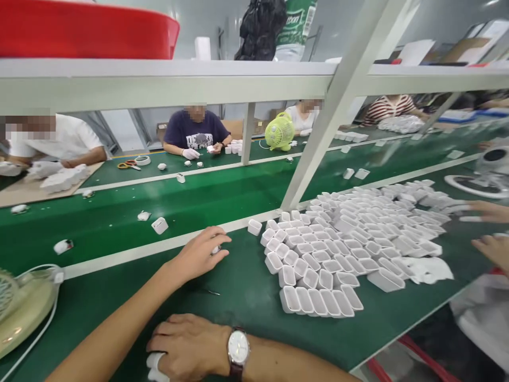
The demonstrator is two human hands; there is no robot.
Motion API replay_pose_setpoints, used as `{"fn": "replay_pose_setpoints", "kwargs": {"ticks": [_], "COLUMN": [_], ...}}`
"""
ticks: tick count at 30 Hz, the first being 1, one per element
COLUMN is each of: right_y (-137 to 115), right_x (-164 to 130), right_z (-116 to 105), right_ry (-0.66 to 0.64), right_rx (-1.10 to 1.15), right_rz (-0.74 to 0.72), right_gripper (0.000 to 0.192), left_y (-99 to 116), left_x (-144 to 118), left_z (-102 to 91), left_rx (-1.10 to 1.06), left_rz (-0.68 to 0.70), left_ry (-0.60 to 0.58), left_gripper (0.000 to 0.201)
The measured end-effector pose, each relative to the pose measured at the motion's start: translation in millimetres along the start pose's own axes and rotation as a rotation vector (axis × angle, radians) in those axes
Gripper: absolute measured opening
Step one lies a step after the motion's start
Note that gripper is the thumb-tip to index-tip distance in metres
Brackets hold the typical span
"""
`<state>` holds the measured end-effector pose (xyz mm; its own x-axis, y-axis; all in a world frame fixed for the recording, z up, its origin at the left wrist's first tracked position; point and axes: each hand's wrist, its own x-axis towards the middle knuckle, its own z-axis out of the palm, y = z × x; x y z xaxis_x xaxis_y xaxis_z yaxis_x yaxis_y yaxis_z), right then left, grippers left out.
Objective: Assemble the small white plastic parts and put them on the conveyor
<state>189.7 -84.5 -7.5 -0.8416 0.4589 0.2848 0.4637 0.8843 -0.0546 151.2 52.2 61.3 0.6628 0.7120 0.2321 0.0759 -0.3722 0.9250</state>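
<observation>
At the far left, a cream desk fan (22, 307) lies at the edge of the green work table (246, 297), its white cable looping round it. Just right of it, the left forearm runs up from the lower left, stretched out long and straight, and the left hand (201, 253) rests palm down near the white strip (131, 253) that bounds the conveyor belt (119, 212). Its fingers curl loosely over a small white plastic part (216, 249), which peeps out under the fingertips; how firmly it is gripped cannot be told.

Lower and nearer, the right hand (185, 347) lies at the table's near edge, arm coming in from the right with a wristwatch (238, 348) on it. The hand is half closed, knuckles up, around something white (156, 366) at the fingertips, mostly hidden.

Further right, a dense field of small white open-topped plastic cases (338, 249) spreads across the table, the nearest ones lined up in a neat row. At the far right edge, another person's hands (491, 233) reach toward that pile.
</observation>
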Motion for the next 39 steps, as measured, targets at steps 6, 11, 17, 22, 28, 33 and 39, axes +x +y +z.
{"fn": "replay_pose_setpoints", "kwargs": {"ticks": [6, 11, 17, 22, 28, 33, 39], "right_y": [2, 6, 7, 12, 48, 70, 72], "right_x": [-2, -3, -4, -4, -13, -28, -33], "right_z": [-1, 0, 2, -1, -33, -46, -47], "right_ry": [-0.025, -0.004, 0.057, 0.191, 0.364, 0.172, 0.074], "right_rx": [-0.027, -0.014, 0.048, 0.033, -0.100, -0.157, -0.153], "right_rz": [-0.022, 0.008, -0.005, 0.008, 0.517, 0.815, 0.833], "right_gripper": [0.027, 0.022, 0.019, 0.019, 0.026, 0.014, 0.021], "left_y": [-13, -20, -7, -7, -38, -48, -45], "left_x": [61, 85, 69, 0, -116, -160, -169], "left_z": [62.8, 84.6, 35.1, -44.5, -89.5, -84.6, -80.1], "left_rx": [0.230, 0.345, 0.392, 0.409, 0.553, 0.621, 0.653], "left_rz": [0.244, 0.214, 0.171, 0.086, -0.076, -0.108, -0.089], "left_ry": [-0.059, -0.089, 0.071, 0.384, 0.506, 0.493, 0.485], "left_gripper": [0.050, 0.033, 0.028, 0.029, 0.032, 0.033, 0.039]}}
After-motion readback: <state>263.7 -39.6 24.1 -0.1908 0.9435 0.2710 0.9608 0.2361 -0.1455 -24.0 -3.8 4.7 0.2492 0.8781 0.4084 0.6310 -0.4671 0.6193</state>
